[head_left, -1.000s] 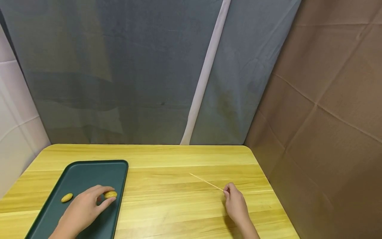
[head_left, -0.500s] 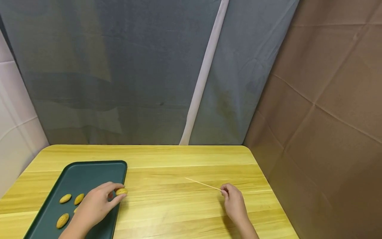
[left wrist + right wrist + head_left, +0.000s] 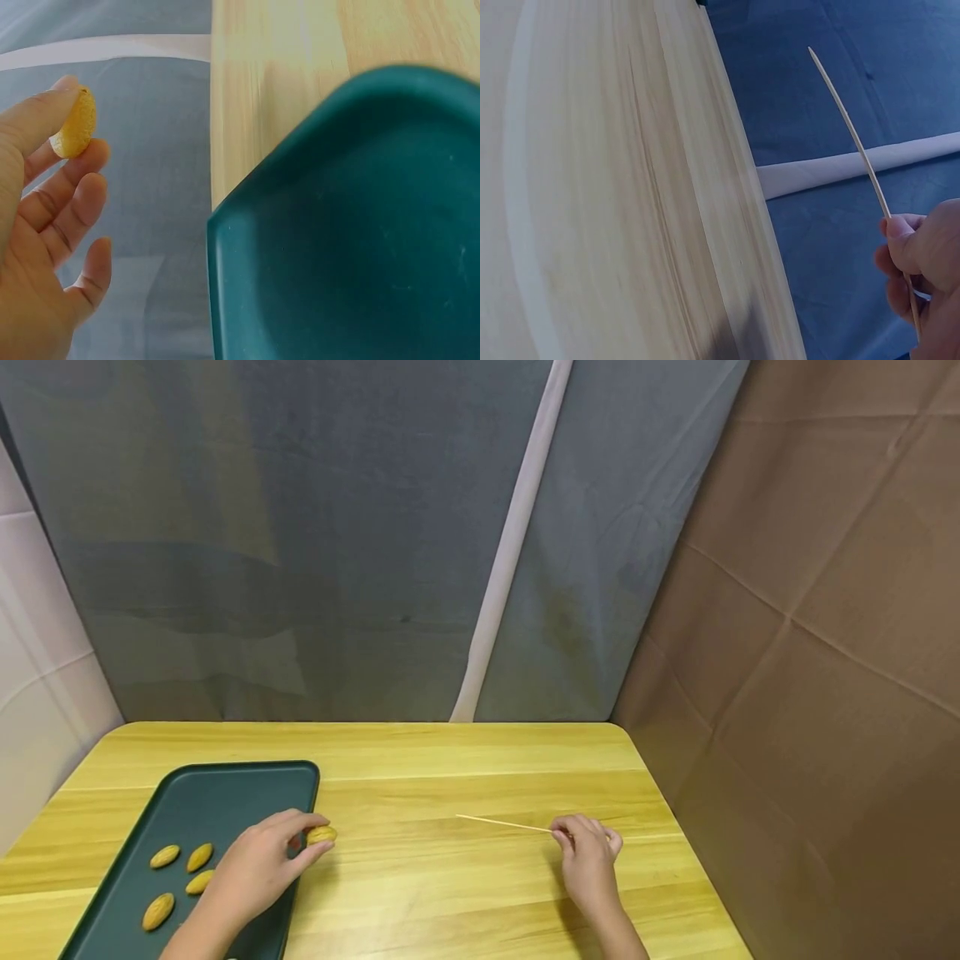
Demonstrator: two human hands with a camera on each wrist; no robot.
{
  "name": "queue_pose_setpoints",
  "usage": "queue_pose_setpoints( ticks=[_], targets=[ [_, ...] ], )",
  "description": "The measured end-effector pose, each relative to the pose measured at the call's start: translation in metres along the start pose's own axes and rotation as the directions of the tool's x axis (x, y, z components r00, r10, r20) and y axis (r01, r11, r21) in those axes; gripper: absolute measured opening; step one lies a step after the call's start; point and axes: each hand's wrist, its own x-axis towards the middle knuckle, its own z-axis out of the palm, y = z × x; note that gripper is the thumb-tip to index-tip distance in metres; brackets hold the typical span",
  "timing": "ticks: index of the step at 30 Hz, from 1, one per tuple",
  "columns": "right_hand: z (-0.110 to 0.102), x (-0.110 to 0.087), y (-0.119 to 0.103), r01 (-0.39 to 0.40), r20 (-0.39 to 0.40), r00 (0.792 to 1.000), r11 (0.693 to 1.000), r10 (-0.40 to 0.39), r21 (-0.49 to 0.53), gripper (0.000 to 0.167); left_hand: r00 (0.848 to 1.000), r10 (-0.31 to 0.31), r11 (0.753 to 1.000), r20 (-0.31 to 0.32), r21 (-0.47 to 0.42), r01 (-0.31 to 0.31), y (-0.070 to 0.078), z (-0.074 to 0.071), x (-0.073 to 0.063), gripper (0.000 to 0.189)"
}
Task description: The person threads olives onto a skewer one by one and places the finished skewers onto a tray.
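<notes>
My left hand (image 3: 258, 864) pinches a wrinkled yellow oval fruit (image 3: 322, 834) between thumb and fingertips, just past the right edge of the dark green tray (image 3: 247, 789). The left wrist view shows the fruit (image 3: 77, 126) in the thumb's grip, with the other fingers spread loosely. More yellow ovals, such as one (image 3: 158, 912) near the front, lie on the tray left of that forearm. Over the table's right side, my right hand (image 3: 590, 864) pinches a thin bamboo skewer (image 3: 501, 822). Its pointed tip is turned left; in the right wrist view the skewer (image 3: 851, 127) also passes behind the thumb.
The wooden table (image 3: 420, 893) carries the tray on its left side. A grey cloth (image 3: 337, 568) with a pale strip hangs behind the far edge. Brown cloth (image 3: 840, 652) stands along the right and white cloth (image 3: 45, 668) along the left.
My left hand has carried the fruit rightward from above the tray to past its edge, uncovering more fruits. The skewer has swung from slanted to nearly level, its tip coming slightly nearer and left.
</notes>
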Motion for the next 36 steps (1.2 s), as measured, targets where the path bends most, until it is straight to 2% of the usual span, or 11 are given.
queue_pose_setpoints(
  ticks=[8, 17, 28, 36],
  targets=[
    [0.001, 0.002, -0.006, -0.002, 0.022, 1.0, 0.999, 0.001, 0.032, 0.012, 0.999, 0.033, 0.999, -0.019, -0.002, -0.033, 0.002, 0.003, 0.001, 0.022],
    [0.007, 0.0, -0.012, 0.023, 0.035, 0.999, 0.999, -0.025, 0.047, 0.012, 1.0, 0.005, 1.0, 0.009, -0.029, -0.005, 0.006, 0.005, 0.002, 0.02],
    [0.006, 0.0, -0.014, 0.029, 0.035, 0.999, 0.999, -0.03, 0.039, 0.012, 1.0, 0.013, 0.998, 0.015, -0.061, -0.012, 0.01, 0.008, 0.002, 0.019],
    [0.006, -0.001, -0.014, 0.032, 0.042, 0.999, 0.998, -0.033, 0.046, 0.014, 0.999, 0.032, 0.997, -0.019, -0.063, -0.033, 0.013, 0.011, 0.003, 0.02]
  ],
)
